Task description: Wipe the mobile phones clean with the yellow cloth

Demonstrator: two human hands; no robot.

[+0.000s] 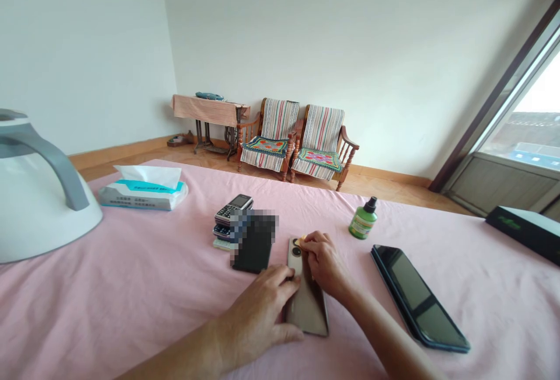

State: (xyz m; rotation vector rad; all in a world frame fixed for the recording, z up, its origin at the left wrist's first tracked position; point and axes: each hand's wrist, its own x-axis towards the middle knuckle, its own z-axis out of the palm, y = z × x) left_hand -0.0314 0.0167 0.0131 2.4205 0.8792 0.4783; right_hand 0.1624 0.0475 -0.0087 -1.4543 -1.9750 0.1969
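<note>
Resting the left hand (258,316) against a tan smartphone (311,310), laid back upward on the pink cloth (153,298) between both hands. Taking that phone as the clock's centre: touching its left side from about nine o'clock with the left fingers (286,291), spread rather than clenched, and keeping the thumb apart from them, by the near end at seven. Pinching a small yellowish piece (301,240) between the fingers of the right hand (324,263), right at twelve o'clock, against the camera bump (297,251) at the phone's far end. Cannot tell what that piece is, being mostly covered by the fingertips.

Lying just beside at ten o'clock, partly pixelated: a flat black device (254,251). Piled right behind it: keypad phones (231,212). Placed farther out toward ten: a tissue pack (142,194), then a white kettle (39,205). Standing near, between one and two: a green bottle (362,222). Lying at three: a dark glossy device (420,298). Set well apart, between two and three: a black box (520,237). Seen beyond, at twelve: two wooden chairs (301,140).
</note>
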